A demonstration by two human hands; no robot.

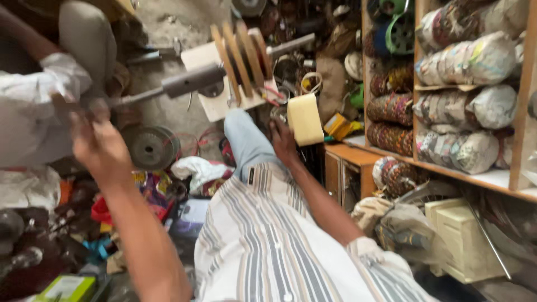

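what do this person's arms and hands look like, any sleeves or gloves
Both hands are bare, with no gloves. The left hand and its forearm are uncovered, with no sleeve in view. The right hand is also bare; its arm ends in a rolled-up sleeve of a light shirt with grey and tan stripes.

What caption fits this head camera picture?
Left hand grips a metal rod; right hand holds a cream block.

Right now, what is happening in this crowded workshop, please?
A person in a striped shirt sits on the floor among clutter. The left hand is raised at the end of a long metal rod, which passes through a wooden winding frame; blur hides the grip. The right hand holds a cream-coloured roll near the knee. Wrapped bundles fill the wooden shelves on the right.
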